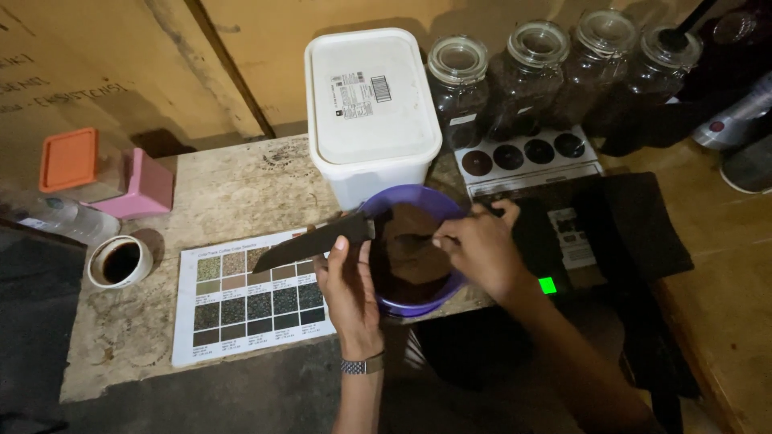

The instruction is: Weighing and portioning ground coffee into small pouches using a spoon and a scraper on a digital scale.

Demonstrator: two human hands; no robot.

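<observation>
A rough, mottled stone slab serves as the table, set against a plain yellowish wall. At its back edge stands a big white plastic tub, rectangular with rounded corners, its lid bearing a small printed label with a barcode. To its right a row of four clear glass jars with round lids holds dark contents. Below them lies a white card with four dark round swatches, and a black cloth drapes beside it.

A laminated chart lies flat on the slab near the front edge, a grid of small squares graded from pale tan to near black, with fine captions under each.

A purple plastic bowl, round and smooth, sits at the slab's front edge, just before the tub, with dark brown grounds inside. The left hand wears a metal watch and closes around a flat black blade-shaped scraper, which slants out over the chart. The right hand pinches something small over the bowl; what it is cannot be told.

At far left stand a pink box, an orange-lidded container and a white cup of dark liquid. A small green light glows by the right wrist.
</observation>
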